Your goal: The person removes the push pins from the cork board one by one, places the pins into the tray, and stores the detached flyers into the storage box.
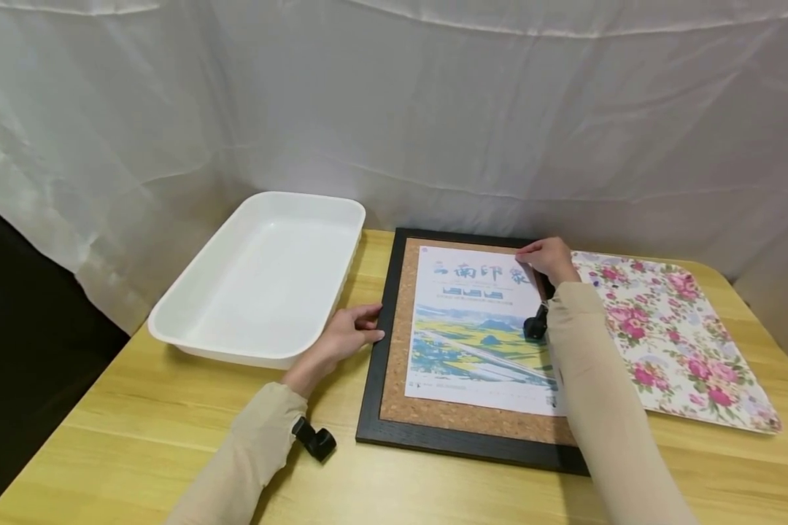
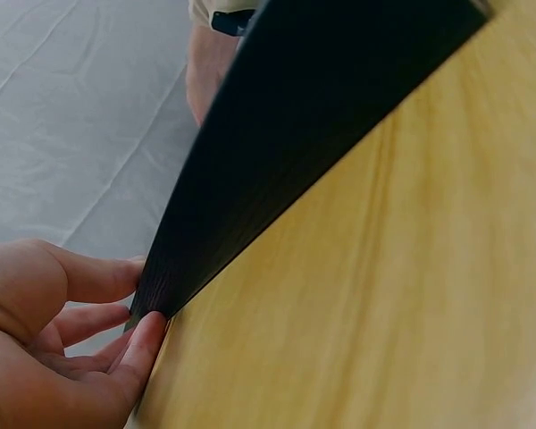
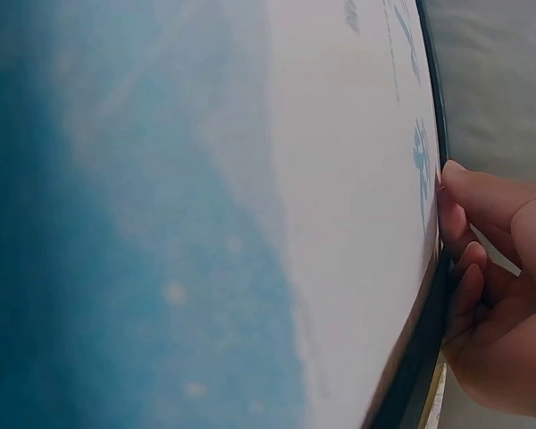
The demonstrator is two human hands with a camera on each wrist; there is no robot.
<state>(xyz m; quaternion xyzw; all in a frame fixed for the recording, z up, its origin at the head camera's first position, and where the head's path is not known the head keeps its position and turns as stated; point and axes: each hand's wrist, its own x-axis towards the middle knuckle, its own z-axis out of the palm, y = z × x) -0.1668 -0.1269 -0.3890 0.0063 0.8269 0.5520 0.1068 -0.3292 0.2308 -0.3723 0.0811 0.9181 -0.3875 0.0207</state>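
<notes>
White plastic tray sits centre-left; the left hand, fingers relaxed, steadies the corkboard frame mid-frame; the right hand seemingly pinches the poster corner upper-right, which might tear if tugged

Long beige sleeves are worn on both arms, reaching to the wrists. A small black camera is strapped at the left wrist and another at the right wrist. Both hands are bare, without rings or gloves.
</notes>
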